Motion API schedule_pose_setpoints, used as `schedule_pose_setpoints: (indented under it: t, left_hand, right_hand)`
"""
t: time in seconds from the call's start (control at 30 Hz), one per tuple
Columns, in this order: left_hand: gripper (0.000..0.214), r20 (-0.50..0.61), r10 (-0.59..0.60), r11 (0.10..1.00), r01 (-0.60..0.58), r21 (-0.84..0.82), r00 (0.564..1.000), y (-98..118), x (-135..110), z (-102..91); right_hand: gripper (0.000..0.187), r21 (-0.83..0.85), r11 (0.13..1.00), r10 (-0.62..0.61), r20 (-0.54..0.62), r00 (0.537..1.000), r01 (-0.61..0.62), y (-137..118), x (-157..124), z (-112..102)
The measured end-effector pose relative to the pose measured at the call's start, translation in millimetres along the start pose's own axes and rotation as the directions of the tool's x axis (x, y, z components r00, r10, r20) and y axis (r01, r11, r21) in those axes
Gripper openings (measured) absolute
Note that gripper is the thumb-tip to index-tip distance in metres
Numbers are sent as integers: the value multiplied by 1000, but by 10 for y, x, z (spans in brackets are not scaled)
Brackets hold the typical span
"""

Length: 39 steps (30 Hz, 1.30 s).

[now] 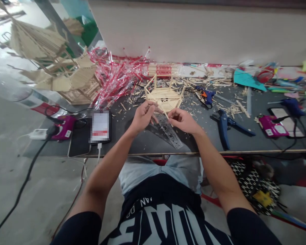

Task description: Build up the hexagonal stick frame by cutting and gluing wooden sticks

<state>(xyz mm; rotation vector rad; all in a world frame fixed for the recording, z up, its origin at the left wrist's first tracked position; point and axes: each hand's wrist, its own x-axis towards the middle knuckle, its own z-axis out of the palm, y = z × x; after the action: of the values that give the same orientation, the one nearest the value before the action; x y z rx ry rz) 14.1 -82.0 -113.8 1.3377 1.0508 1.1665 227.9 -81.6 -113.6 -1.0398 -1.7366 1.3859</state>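
Note:
A thin wooden stick (165, 113) slants between my two hands above the dark table. My left hand (145, 116) is closed at its upper end, thumb and forefinger together. With a pinch of the fingertips, my right hand (183, 120) grips the lower end. Just beyond is a small frame built of wooden sticks (168, 97), with a many-sided base and short upright posts; my fingers cover its near edge. Below the hands lies a clear plastic ruler (175, 139) with cut-out shapes, its far part partly hidden by my fingers.
Blue cutters (224, 131) and a blue glue gun (208, 97) lie to the right. A phone (100, 126) and a purple power socket (64, 127) are left. Behind are red-and-clear wrappers (117, 76), scattered stick offcuts (214, 81) and a large stick-built model (73, 83).

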Motion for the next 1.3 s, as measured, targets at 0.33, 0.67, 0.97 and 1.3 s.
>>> schedule_pose_setpoints:
  t: [0.33,0.67,0.97,1.3]
  left_hand:
    - [43,-32,1,1000,0,27,999,-78,-12,22]
    - [41,-44,-25,1000,25,7,999,-27,-57,17]
    - [43,-58,-20,1000,21,22,998,-35,-52,23]
    - [36,50,24,998,-26,56,998,-67,-16,4]
  right_hand:
    - [33,91,993,59,192,980,-78,113,-7,120]
    - [47,138,990,1,234,972,-34,91,-13,196]
    - [49,154,988,-22,158,987,-3,74,-10,203]
    - [49,383,919,-3,-229,974,93,50,0,35]
